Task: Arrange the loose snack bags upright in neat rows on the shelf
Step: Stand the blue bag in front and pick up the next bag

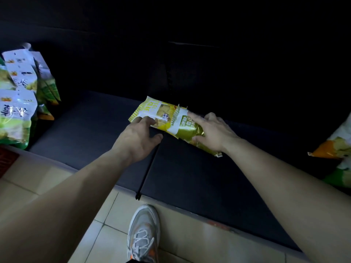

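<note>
Two snack bags lie flat and overlapping on the dark bottom shelf [85, 133]. The yellow bag [161, 111] is on the left, and the olive-green and white bag [187, 130] lies partly over its right end. My left hand [137, 138] touches the yellow bag's near left edge with its fingertips, thumb spread away from the bag. My right hand [213, 130] lies over the right end of the olive-green bag, fingers stretched on top and the thumb at its near edge, pinching it.
Several green and white snack bags [19, 103] stand upright at the shelf's left end. Another green and orange bag [336, 150] lies at the right edge. A thin black divider rod [148, 168] crosses the shelf. My shoe [144, 234] stands on the tiled floor below.
</note>
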### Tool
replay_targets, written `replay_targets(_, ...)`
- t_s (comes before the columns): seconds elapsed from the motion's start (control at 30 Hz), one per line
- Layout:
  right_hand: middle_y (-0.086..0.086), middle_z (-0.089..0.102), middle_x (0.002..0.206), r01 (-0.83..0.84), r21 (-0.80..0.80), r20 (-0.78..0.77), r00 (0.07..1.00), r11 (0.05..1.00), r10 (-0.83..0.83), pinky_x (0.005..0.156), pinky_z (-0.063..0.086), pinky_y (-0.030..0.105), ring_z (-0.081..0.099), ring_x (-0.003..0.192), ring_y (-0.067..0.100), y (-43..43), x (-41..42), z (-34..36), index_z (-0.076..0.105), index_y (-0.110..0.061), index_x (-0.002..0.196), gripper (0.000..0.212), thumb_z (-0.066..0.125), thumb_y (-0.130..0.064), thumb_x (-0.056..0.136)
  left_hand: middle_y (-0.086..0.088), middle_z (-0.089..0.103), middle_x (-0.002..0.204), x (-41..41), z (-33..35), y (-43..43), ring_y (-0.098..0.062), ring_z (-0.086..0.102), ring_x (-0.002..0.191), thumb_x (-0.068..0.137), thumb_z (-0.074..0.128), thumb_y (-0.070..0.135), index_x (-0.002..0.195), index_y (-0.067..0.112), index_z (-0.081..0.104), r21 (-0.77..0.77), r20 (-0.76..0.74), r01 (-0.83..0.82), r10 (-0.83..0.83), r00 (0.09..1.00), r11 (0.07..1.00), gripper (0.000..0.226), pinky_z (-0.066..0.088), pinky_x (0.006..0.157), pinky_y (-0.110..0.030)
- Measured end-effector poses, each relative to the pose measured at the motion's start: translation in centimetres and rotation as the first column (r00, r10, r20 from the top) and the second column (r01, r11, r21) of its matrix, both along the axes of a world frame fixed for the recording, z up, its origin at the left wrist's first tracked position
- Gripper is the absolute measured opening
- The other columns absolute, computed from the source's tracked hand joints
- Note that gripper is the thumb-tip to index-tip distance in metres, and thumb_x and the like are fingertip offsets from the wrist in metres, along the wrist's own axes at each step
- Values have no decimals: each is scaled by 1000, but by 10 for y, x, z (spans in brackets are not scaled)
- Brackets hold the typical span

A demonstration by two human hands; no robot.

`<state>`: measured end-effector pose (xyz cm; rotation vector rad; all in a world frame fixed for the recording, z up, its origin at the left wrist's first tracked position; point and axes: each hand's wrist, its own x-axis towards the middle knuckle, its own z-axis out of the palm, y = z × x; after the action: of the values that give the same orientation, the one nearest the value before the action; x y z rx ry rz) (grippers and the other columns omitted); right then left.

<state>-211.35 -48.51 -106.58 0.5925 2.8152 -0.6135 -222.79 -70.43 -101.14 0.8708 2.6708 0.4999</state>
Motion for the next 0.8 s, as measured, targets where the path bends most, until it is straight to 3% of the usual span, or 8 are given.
replay_targets(0.17, 5, 49, 137, -29, 0, 159, 987, 1000, 29, 102, 42, 43, 51, 121, 27, 7, 54, 10, 28, -38, 144, 71, 66, -55, 87, -2, 49, 135, 10, 4, 6, -23, 51, 122, 87, 65, 44, 136, 20, 51, -14, 10, 31, -31, 999, 999, 56, 42, 100, -35)
replay_targets(0.27, 1, 46, 136, 14, -26, 67, 998, 1000, -13, 96, 45, 41, 52, 116, 24, 0, 79, 12, 36, -35, 128, 55, 68, -51, 86, -1, 49, 136, 18, 7, 8, -23, 52, 121, 87, 65, 45, 137, 21, 51, -12, 22, 45, -45, 999, 999, 57, 42, 101, -36)
replay_targets(0.37, -1, 35, 142, 35, 52, -107, 994, 998, -29, 98, 48, 45, 42, 125, 25, -21, 99, 0, 42, -31, 137, 54, 65, -45, 90, -1, 50, 134, 23, 9, 10, -23, 54, 118, 87, 65, 45, 137, 20, 50, -15, 40, 48, -48, 998, 999, 57, 43, 101, -38)
replay_targets(0.47, 5, 32, 150, 24, 187, -160, 987, 982, 7, 101, 48, 48, 32, 136, 28, -40, 112, -18, 38, -23, 147, 63, 62, -44, 93, -1, 49, 134, 26, 12, 12, -22, 54, 116, 87, 64, 44, 138, 21, 50, -15, 52, 39, -38, 998, 999, 57, 43, 99, -37)
replay_targets(0.6, 7, 15, 162, -38, 255, -26, 999, 966, 46, 110, 41, 47, 14, 148, 29, -41, 119, -26, 16, -21, 157, 94, 74, -38, 85, 1, 48, 136, 29, 12, 12, -22, 54, 117, 88, 65, 44, 139, 21, 49, -19, 61, 33, -32, 998, 999, 58, 43, 100, -35)
replay_targets(0.7, 5, 21, 161, -58, 256, -55, 996, 965, 75, 99, 51, 46, 24, 144, 28, -29, 114, -20, 17, -22, 156, 88, 72, -25, 88, 0, 48, 137, 31, 11, 14, -22, 54, 118, 88, 65, 44, 139, 20, 49, -27, 61, 57, -56, 997, 998, 58, 43, 99, -35)
replay_targets(0.8, 0, 36, 154, -10, 97, -102, 995, 995, 20, 101, 47, 42, 40, 134, 25, -17, 110, -3, 22, -26, 154, 82, 71, -31, 88, 0, 47, 137, 33, 17, 20, -21, 55, 115, 88, 66, 43, 139, 20, 49, -19, 49, 72, -72, 996, 997, 59, 42, 94, -31)
